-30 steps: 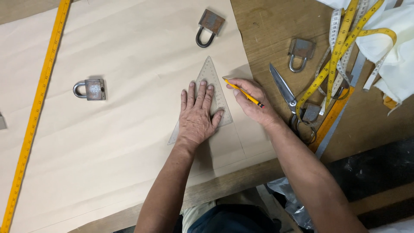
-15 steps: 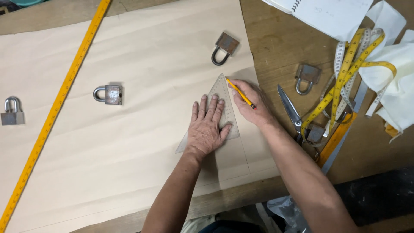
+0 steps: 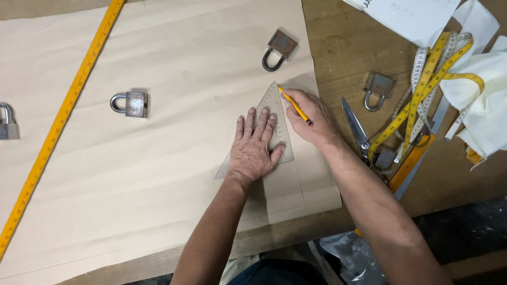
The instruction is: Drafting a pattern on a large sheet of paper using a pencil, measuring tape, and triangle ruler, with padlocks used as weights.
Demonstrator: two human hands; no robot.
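Observation:
My left hand (image 3: 255, 146) lies flat with fingers spread on a clear plastic triangle ruler (image 3: 274, 108), pressing it onto a big sheet of tan paper (image 3: 158, 158). My right hand (image 3: 311, 119) grips a yellow pencil (image 3: 296, 106) whose tip touches the paper at the triangle's right edge, near its top corner. Faint pencil lines run on the paper below the triangle.
Several metal padlocks rest on the paper: one (image 3: 130, 103) left of my hands, one (image 3: 279, 48) above, one (image 3: 6, 122) at the far left. A long yellow ruler (image 3: 63, 113) crosses diagonally. On the wooden table (image 3: 343, 58) lie scissors (image 3: 356, 129), another padlock (image 3: 376, 89), yellow tape measures (image 3: 422, 79), white cloth (image 3: 486, 95), a notebook (image 3: 406, 13).
The pencil tip has travelled up along the triangle's right edge toward its top corner. My left hand stays pressed on the triangle. The camera view has shifted a little.

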